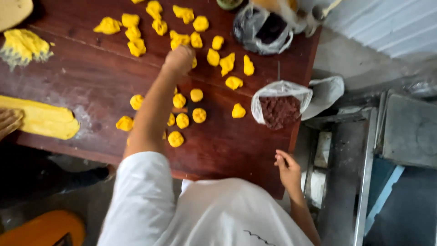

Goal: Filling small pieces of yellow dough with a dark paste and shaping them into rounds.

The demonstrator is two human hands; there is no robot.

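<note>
Many small yellow dough pieces [199, 115] lie scattered over a dark red-brown wooden table [227, 150]. My left arm reaches out over them. My left hand [180, 58] is curled, knuckles up, pressing down among the dough pieces [213, 57] at the far side; what is under the fingers is hidden. My right hand [287, 169] rests at the table's near right corner, fingers loosely bent with nothing in them. A clear plastic bag of dark brown filling [280, 109] stands at the table's right edge, just beyond that hand.
A long yellow dough log [43, 119] lies at the left with another person's hand [9, 122] on it. A crumbly yellow dough heap [23, 45] sits at the far left. A second bag with dark contents [264, 28] stands at the back. Metal equipment [364, 150] stands right of the table.
</note>
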